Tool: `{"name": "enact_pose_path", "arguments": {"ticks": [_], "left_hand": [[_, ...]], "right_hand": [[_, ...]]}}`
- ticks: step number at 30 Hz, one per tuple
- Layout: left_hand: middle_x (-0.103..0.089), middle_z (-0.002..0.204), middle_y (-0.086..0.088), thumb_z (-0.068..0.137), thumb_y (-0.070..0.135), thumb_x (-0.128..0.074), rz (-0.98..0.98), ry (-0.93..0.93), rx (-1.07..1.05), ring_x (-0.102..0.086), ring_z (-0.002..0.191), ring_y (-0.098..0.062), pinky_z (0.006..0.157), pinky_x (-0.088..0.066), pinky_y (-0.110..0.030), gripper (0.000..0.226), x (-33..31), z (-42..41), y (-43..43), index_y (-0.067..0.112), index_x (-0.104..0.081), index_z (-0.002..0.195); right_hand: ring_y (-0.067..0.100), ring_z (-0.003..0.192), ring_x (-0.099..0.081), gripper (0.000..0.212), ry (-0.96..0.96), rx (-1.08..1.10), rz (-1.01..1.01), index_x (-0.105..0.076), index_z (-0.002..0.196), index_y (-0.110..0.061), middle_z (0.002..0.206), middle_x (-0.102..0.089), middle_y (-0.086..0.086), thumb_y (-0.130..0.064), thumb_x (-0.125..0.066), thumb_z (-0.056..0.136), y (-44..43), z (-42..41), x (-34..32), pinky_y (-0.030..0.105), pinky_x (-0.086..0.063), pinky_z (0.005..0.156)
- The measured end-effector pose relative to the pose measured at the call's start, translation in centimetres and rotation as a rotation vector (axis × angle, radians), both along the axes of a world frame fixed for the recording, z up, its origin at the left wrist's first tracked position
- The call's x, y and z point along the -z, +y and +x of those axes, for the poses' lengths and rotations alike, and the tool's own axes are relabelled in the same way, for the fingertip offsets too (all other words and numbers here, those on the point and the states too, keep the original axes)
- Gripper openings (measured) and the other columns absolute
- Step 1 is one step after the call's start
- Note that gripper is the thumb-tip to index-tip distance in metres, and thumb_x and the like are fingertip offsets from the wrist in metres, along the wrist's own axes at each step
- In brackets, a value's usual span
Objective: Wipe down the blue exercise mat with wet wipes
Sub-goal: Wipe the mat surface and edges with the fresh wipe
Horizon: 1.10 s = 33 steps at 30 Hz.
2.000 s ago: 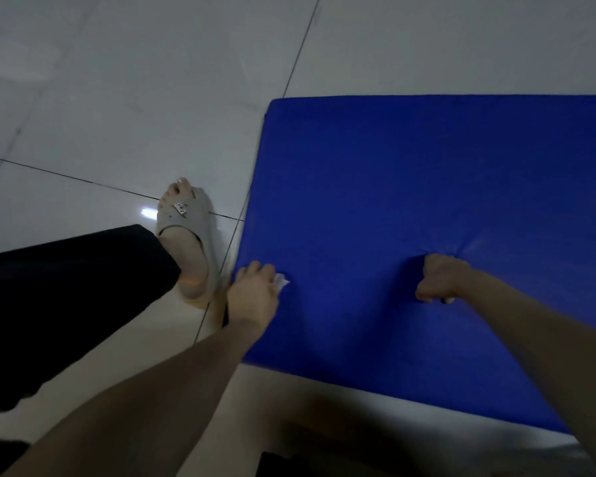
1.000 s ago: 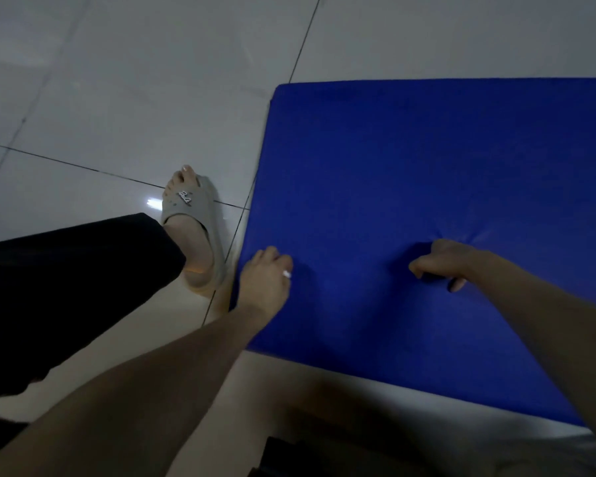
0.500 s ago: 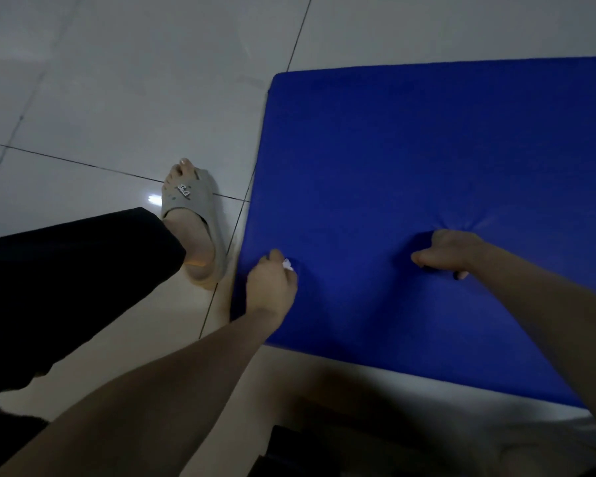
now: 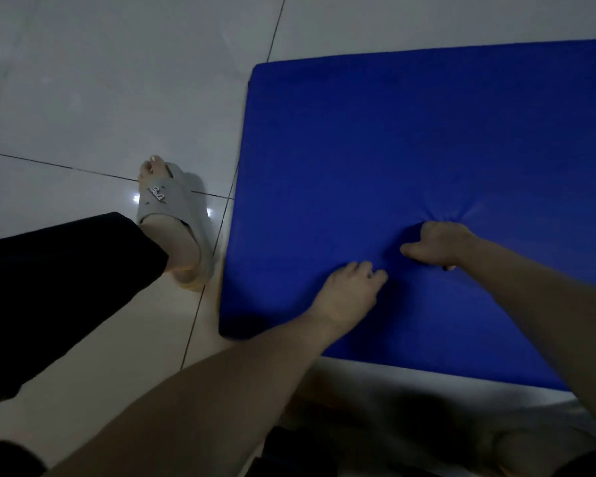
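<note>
A loose black trouser leg (image 4: 59, 287) is worn at the near left. A pale grey open-toed slide sandal (image 4: 183, 218) is worn beyond it, its strap marked with a small white logo (image 4: 156, 193).

The mat (image 4: 410, 132) lies on the floor (image 4: 100, 80) — a slippered foot (image 4: 183, 215) stands just left of it. On the mat the left hand (image 4: 351, 294) rests just beside the right hand (image 4: 434, 246).

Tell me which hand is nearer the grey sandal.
Left. The left hand rests on the blue mat to the right of the sandal; the right hand is braced farther right, beyond the left hand.
</note>
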State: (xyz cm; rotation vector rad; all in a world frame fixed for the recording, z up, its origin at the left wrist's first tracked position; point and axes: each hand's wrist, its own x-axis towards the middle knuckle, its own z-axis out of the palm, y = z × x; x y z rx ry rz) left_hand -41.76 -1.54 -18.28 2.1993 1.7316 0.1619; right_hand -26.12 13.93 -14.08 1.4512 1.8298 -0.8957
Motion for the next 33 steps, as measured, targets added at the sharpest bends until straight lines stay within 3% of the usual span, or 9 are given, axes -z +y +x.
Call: {"name": "enact_pose_path", "arguments": {"ticks": [3, 6, 10, 13, 17, 19, 22, 28, 33], "left_hand": [[-0.056, 0.080, -0.007, 0.082, 0.014, -0.072, -0.033, 0.052, -0.087, -0.057, 0.070, -0.028, 0.055, -0.046, -0.034, 0.012, 0.0, -5.7, -1.2, 0.013, -0.062, 0.088], [-0.056, 0.094, -0.011, 0.095, 0.016, -0.056, -0.146, 0.117, -0.276, -0.056, 0.082, -0.031, 0.064, -0.046, -0.040, 0.013, -0.3, -11.3, -2.9, 0.010, -0.060, 0.105], [-0.061, 0.092, -0.014, 0.097, 0.019, -0.058, -0.158, 0.237, -0.549, -0.059, 0.073, -0.029, 0.054, -0.042, -0.033, 0.015, -0.8, -15.5, -5.1, 0.009, -0.059, 0.108], [-0.063, 0.089, -0.014, 0.096, 0.020, -0.059, -0.185, 0.261, -0.731, -0.060, 0.069, -0.026, 0.052, -0.046, -0.033, 0.015, -0.8, -15.8, -5.5, 0.008, -0.057, 0.105], [-0.065, 0.095, -0.016, 0.099, 0.018, -0.058, -0.222, 0.168, -0.998, -0.065, 0.075, -0.028, 0.056, -0.052, -0.036, 0.017, -1.2, -16.1, -5.6, 0.004, -0.056, 0.107], [-0.067, 0.099, -0.016, 0.100, 0.018, -0.056, -0.227, 0.168, -1.054, -0.066, 0.081, -0.028, 0.060, -0.051, -0.034, 0.016, -1.5, -16.2, -6.0, 0.004, -0.057, 0.107], [-0.063, 0.108, -0.016, 0.100, 0.013, -0.053, -0.268, 0.161, -1.011, -0.065, 0.093, -0.031, 0.074, -0.056, -0.038, 0.017, -1.8, -14.7, -6.2, 0.003, -0.055, 0.114], [-0.060, 0.112, -0.010, 0.097, 0.010, -0.056, -0.253, 0.013, -0.891, -0.061, 0.098, -0.023, 0.082, -0.050, -0.030, 0.022, -1.4, -6.2, -4.9, 0.008, -0.052, 0.119], [-0.059, 0.108, -0.015, 0.093, 0.004, -0.053, -0.224, -0.108, -0.611, -0.059, 0.094, -0.030, 0.082, -0.049, -0.037, 0.018, -0.2, 0.2, -4.0, 0.006, -0.055, 0.111]], "right_hand": [[0.024, 0.065, -0.067, 0.041, 0.015, 0.011, -0.003, -0.054, 0.075, -0.011, 0.068, -0.066, 0.008, -0.048, -0.052, 0.091, 0.0, 0.3, 0.1, 0.036, -0.059, 0.074], [0.022, 0.063, -0.064, 0.039, 0.003, 0.012, 0.015, -0.054, 0.075, -0.011, 0.068, -0.064, 0.006, -0.046, -0.055, 0.090, -0.3, 0.3, 0.3, 0.033, -0.056, 0.069], [0.025, 0.085, -0.056, 0.041, 0.031, 0.076, 0.047, -0.049, 0.100, -0.010, 0.105, -0.051, 0.008, -0.047, -0.062, 0.089, -1.2, 1.1, 0.3, 0.033, -0.045, 0.070], [0.026, 0.090, -0.057, 0.041, 0.126, 0.152, 0.084, -0.049, 0.105, -0.012, 0.122, -0.045, 0.011, -0.045, -0.068, 0.089, -3.3, 2.9, -0.2, 0.040, -0.052, 0.078], [0.032, 0.116, -0.056, 0.110, -0.083, 0.122, 0.068, -0.036, 0.138, -0.009, 0.137, -0.044, 0.014, -0.086, -0.064, 0.066, -7.5, 4.4, -0.8, 0.043, -0.050, 0.087], [0.032, 0.120, -0.053, 0.131, -0.136, 0.040, -0.013, -0.021, 0.148, -0.008, 0.142, -0.037, 0.016, -0.090, -0.066, 0.057, -9.1, 4.4, -0.5, 0.042, -0.051, 0.087], [0.032, 0.116, -0.056, 0.137, -0.181, -0.084, 0.017, -0.016, 0.149, -0.008, 0.137, -0.039, 0.016, -0.086, -0.073, 0.052, -9.4, 4.3, -0.1, 0.040, -0.053, 0.085], [0.029, 0.111, -0.059, 0.136, -0.185, -0.093, 0.045, -0.023, 0.147, -0.007, 0.131, -0.045, 0.014, -0.085, -0.076, 0.048, -8.8, 3.8, 0.2, 0.038, -0.054, 0.080], [0.029, 0.109, -0.059, 0.134, -0.179, -0.098, 0.054, -0.027, 0.144, -0.007, 0.129, -0.047, 0.015, -0.085, -0.077, 0.047, -8.8, 3.7, 0.0, 0.037, -0.053, 0.077]]}}
